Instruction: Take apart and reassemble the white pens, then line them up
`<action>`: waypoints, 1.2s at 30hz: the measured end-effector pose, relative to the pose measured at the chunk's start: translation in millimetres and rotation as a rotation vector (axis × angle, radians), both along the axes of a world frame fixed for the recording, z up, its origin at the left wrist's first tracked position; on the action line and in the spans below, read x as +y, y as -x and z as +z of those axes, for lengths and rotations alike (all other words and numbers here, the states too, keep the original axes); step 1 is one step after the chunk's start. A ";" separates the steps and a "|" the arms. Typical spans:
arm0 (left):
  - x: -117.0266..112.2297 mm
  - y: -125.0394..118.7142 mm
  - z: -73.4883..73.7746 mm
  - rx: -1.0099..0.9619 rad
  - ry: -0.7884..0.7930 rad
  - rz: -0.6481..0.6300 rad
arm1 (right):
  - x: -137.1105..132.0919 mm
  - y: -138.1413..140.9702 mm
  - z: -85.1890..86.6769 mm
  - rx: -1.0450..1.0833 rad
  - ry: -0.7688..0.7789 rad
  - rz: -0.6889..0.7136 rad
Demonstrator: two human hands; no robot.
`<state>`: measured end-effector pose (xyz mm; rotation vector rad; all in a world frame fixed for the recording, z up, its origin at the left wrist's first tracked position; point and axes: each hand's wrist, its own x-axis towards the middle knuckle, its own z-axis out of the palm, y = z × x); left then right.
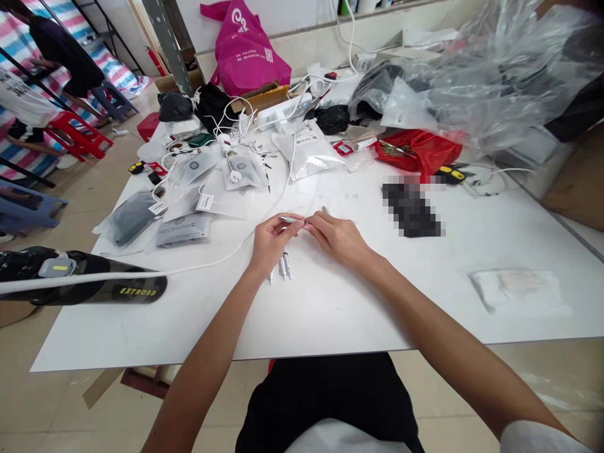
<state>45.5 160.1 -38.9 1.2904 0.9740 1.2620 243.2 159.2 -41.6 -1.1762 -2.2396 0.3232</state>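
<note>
My left hand (272, 240) is closed on a slim silver pen part (289, 219) that lies across its thumb and forefinger. Touching it fingertip to fingertip, my right hand (338, 236) is closed on another slim silver pen part (324, 210), whose end sticks out above the knuckles. Whether the two parts are joined is hidden by the fingers. Just below my hands, several silver and clear pen parts (285, 267) lie on the white table (330, 314).
Left of my hands are grey packets (183, 230), a white cable (226, 255) and a black bottle (108, 283) lying down. A blurred dark object (411, 207) and a white packet (519, 290) are on the right. Behind stand a pink bag (250, 56) and clear plastic bags (509, 75).
</note>
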 end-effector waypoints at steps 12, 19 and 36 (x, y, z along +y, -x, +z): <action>0.7 2.8 1.0 -0.014 -0.002 0.015 | 0.2 0.0 -0.2 0.055 0.060 -0.018; 0.4 1.9 2.2 -0.003 0.014 0.015 | 0.1 0.0 0.4 0.049 0.071 -0.020; 3.0 3.4 -1.4 -0.086 0.055 0.005 | -0.7 0.4 2.6 0.012 0.053 -0.069</action>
